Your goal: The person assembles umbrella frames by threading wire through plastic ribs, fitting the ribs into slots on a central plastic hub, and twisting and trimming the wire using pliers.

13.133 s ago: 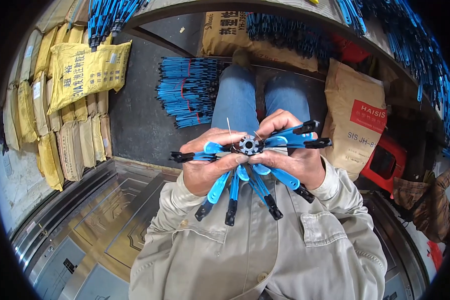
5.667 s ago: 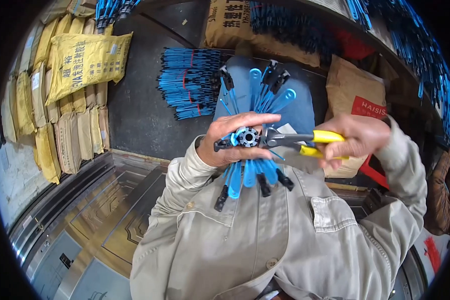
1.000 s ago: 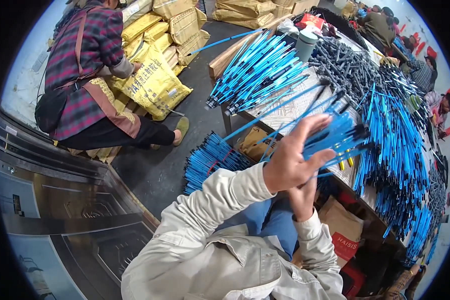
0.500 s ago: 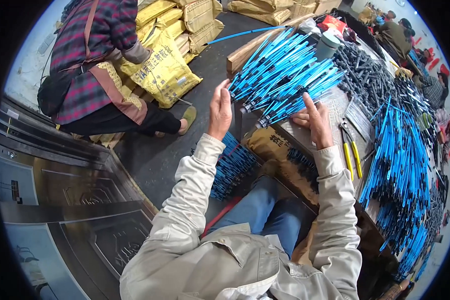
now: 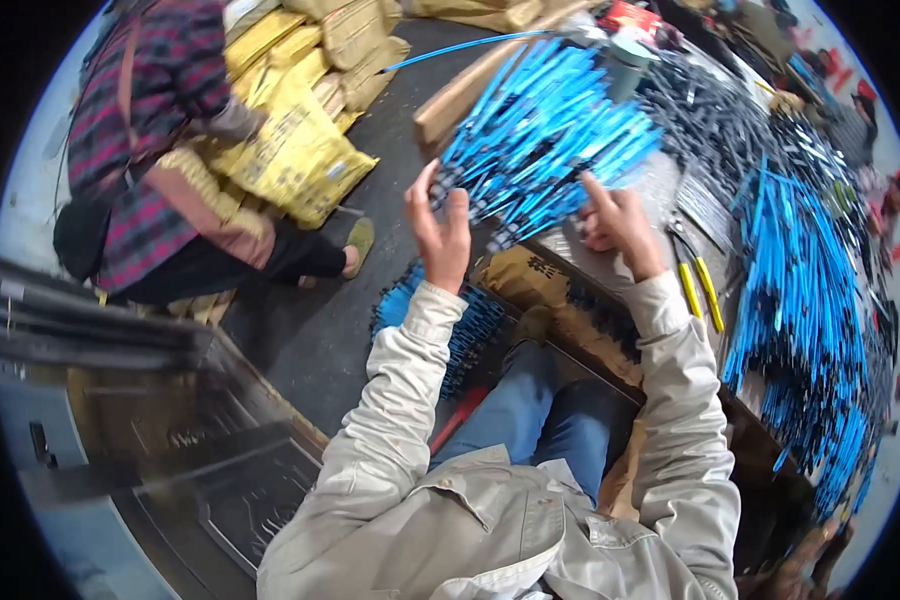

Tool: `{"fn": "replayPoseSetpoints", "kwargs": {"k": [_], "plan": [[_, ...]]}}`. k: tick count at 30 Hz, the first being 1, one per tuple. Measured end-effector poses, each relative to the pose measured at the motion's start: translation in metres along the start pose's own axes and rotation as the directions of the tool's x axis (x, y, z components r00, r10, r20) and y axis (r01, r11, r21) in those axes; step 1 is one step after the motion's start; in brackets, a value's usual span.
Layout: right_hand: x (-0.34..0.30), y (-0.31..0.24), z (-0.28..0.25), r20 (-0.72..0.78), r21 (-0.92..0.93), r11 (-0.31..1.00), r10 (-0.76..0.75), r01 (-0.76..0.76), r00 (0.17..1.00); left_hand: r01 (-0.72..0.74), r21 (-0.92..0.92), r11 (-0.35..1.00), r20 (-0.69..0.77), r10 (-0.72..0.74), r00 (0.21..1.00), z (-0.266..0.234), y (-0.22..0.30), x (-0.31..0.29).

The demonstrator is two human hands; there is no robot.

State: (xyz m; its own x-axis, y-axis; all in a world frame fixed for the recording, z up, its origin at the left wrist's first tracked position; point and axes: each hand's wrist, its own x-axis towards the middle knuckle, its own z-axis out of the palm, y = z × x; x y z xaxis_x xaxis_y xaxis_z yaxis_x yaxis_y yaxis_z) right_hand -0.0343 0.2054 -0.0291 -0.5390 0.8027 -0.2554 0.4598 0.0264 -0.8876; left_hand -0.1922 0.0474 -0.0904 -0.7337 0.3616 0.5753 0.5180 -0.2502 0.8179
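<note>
A heap of thin blue rods with black ends point(image 5: 545, 125) lies on the near left corner of the workbench. At the heap's left side my left hand point(image 5: 442, 228) is open, thumb and fingers apart, beside the black ends. My right hand point(image 5: 620, 222) is at the heap's lower right edge, one digit stretched toward the rods and the other fingers partly curled. Nothing shows in its grasp, and I cannot tell whether it touches the rods. Yellow-handled pliers point(image 5: 697, 275) lie on the bench to its right.
More blue rods point(image 5: 805, 290) and a pile of dark grey parts point(image 5: 715, 120) cover the bench's right side. A wooden board point(image 5: 470, 95) edges the far left. Another rod bundle point(image 5: 470, 335) is on the floor. A person in plaid point(image 5: 150, 150) handles a yellow sack point(image 5: 295, 165).
My left hand's fingers have spread. The right hand has turned, its fingers more curled with one digit extended. The view has shifted slightly; the rod heap looks about the same.
</note>
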Motion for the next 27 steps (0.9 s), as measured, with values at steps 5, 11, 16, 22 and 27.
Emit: {"fn": "replayPoseSetpoints", "kwargs": {"k": [5,11,16,22,27], "plan": [[-0.01,0.001,0.015,0.06,-0.108,0.994,-0.005,0.012,0.998,0.006,0.043,0.999,-0.146,0.0,0.989,-0.005,-0.008,-0.005],[-0.034,-0.017,-0.058,0.001,-0.153,0.988,-0.023,0.023,1.0,0.002,0.05,0.999,-0.24,0.01,0.971,-0.04,0.016,-0.015],[0.018,0.028,-0.2,-0.51,-0.808,0.582,-0.611,-0.093,0.606,-0.041,-0.052,0.998,-0.124,0.034,0.992,-0.047,0.049,-0.046],[0.046,0.047,-0.219,-0.449,-0.884,0.333,-0.408,-0.328,0.795,-0.198,0.068,0.978,0.188,0.183,0.965,-0.03,0.078,-0.083],[0.023,0.041,-0.217,-0.543,-0.826,0.44,-0.447,-0.353,0.711,-0.057,0.011,0.998,0.26,0.052,0.964,-0.043,0.078,-0.094]]}}
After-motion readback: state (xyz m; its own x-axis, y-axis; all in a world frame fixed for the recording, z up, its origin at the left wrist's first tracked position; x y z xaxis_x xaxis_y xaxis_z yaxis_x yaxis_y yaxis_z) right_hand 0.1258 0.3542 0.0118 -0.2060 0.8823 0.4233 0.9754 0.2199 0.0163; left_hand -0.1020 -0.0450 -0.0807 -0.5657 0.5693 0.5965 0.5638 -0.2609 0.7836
